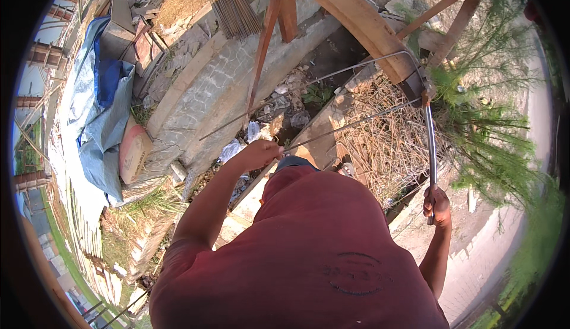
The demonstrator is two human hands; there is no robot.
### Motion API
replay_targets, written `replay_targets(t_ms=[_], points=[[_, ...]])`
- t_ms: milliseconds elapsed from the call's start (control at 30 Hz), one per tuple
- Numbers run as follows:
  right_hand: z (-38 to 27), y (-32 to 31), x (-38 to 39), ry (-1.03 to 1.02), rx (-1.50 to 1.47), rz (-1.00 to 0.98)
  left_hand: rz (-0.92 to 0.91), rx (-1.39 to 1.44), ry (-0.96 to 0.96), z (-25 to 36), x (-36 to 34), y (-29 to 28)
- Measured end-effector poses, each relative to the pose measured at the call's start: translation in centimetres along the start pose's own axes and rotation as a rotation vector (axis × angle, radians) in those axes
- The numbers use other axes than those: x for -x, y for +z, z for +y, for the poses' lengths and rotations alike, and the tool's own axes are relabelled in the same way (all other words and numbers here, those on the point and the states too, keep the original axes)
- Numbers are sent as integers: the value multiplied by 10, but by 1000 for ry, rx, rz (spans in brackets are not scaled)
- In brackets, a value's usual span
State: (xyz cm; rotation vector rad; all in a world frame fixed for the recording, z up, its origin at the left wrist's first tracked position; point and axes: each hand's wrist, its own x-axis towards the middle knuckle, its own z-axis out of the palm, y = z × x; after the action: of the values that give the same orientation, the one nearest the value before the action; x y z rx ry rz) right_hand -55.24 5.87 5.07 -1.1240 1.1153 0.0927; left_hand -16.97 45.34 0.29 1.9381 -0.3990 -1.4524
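Note:
My left hand (260, 154) is closed around one end of a thin steel rod (350, 125) in front of my chest. From there the rod runs right to the end of a thick wooden beam (350, 11) and appears to double back in a bent loop, its other leg reaching left over the ditch. On the right, my right hand (437, 205) grips the lower end of a long metal bending bar (430, 139). The bar's upper end meets the rod at the beam's tip, where a small metal fitting shows only partly.
Wooden legs (270, 38) prop the beam. Beneath it lie a rubble-filled ditch and a heap of dry stalks (374, 133). A bundle of rods (231, 2) lies beyond. Left are a blue tarp (95, 127) and a sack (134, 149); feathery green branches (487, 121) crowd the right.

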Motion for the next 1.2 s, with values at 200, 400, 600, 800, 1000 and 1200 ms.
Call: replay_targets(t_ms=[200, 400, 600, 800, 1000, 1200], points=[[-19, 11, 4, 35, 94, -9, 180, -221, 236, -11, -3, -4], [24, 48, -4, -110, 93, 133, 226, -260, 247, -17, -20, -18], [29, 68, -4, -94, 28, 185, 215, -206, 205, -7, -30, -34], [28, 74, -5, -98, 78, 252, 151, -253, 246, -17, -42, -39], [20, 55, 0, -142, 67, 142, -60, -10, 52, -9, -38, -29], [19, 49, -1, -98, 3, 166, 173, 979, 345, -38, -39, -41]])
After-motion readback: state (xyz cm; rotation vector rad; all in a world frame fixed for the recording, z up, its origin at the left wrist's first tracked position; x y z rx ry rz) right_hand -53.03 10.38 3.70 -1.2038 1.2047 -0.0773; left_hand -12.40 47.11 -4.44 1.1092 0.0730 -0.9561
